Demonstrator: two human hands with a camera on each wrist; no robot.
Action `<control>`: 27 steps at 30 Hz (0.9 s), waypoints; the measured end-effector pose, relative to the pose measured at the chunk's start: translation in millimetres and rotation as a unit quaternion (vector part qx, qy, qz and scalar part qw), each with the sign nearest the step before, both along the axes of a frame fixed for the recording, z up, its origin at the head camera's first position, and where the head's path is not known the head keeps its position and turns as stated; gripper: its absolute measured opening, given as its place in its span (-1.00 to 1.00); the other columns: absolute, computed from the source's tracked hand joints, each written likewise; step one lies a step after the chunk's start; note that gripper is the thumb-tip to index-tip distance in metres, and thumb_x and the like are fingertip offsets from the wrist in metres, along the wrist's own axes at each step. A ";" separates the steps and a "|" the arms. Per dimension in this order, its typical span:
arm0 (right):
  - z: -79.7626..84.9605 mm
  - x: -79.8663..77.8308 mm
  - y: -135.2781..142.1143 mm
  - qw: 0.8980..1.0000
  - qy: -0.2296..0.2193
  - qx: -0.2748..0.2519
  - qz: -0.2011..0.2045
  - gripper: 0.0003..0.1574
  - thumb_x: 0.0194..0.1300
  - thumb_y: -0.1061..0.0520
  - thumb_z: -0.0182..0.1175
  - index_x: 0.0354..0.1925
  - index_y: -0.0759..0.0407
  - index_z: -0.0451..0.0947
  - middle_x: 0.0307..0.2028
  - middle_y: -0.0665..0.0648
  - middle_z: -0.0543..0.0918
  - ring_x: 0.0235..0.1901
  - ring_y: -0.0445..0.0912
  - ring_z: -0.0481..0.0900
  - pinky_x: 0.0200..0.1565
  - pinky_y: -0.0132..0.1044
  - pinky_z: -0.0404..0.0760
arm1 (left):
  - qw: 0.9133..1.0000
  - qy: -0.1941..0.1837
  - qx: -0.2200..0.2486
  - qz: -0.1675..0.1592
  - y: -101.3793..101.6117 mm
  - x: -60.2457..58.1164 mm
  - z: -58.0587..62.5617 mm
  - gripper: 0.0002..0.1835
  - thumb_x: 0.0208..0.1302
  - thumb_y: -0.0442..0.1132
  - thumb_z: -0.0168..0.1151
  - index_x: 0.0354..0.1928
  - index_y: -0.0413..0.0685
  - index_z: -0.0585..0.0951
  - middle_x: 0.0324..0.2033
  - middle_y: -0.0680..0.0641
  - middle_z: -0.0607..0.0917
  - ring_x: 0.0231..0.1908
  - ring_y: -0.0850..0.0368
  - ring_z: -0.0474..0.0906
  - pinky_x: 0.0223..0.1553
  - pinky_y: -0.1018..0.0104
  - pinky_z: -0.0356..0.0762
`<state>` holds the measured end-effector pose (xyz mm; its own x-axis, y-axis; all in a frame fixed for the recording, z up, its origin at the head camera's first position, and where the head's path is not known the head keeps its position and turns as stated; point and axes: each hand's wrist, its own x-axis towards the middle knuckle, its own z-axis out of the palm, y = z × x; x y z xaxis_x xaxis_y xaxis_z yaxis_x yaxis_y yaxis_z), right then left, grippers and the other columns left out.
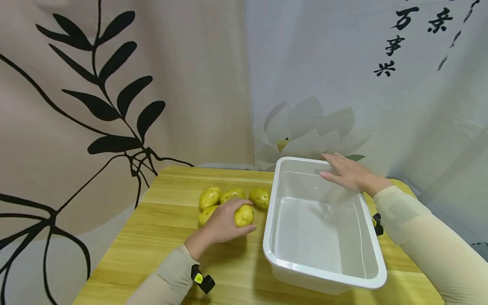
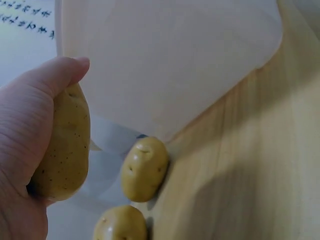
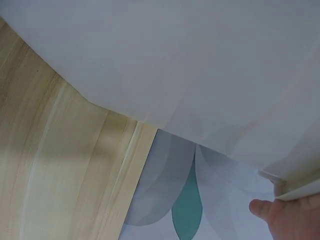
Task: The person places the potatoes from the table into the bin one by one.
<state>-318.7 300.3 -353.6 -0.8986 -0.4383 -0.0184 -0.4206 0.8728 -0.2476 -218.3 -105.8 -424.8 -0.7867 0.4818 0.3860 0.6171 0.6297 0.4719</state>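
Potato [image 1: 244,216] clamped in left fingers [image 1: 237,202]; right fingers [image 1: 336,161] outstretched — inside of bin [image 1: 309,239]: head view only.

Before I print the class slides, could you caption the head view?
Left hand gripping a potato, right hand at the far end of a bin, more potatoes on the table.

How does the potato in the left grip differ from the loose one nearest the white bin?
The held potato is raised above the table; the loose potato rests on it. The held potato is partly covered by the left grip, while the loose potato lies untouched and fully uncovered. Both are yellow with dark specks.
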 end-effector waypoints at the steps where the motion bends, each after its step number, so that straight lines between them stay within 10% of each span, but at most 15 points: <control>1: -0.1 -0.4 -0.2 1.000 0.001 0.001 0.000 -0.01 0.24 -0.45 -0.19 0.43 0.00 -0.16 0.39 0.13 -0.07 0.35 0.13 -0.20 0.21 0.19 -0.08 | 1.000 0.002 -0.003 0.003 0.1 0.3 2.2 -0.36 -0.13 0.20 0.38 0.05 0.23 0.47 -0.01 0.15 0.51 -0.04 0.25 0.43 -0.16 0.32 0.47; 27: 3.6 2.9 -1.8 1.000 -0.008 -0.002 -0.007 -0.01 0.24 -0.46 -0.20 0.43 -0.01 -0.16 0.40 0.13 -0.09 0.35 0.13 -0.22 0.19 0.23 -0.09 | 0.993 0.065 -0.028 -0.093 15.3 -2.9 71.2 -0.37 -0.08 0.36 0.22 -0.01 0.18 0.48 -0.13 0.23 0.53 -0.21 0.37 0.45 -0.29 0.42 0.46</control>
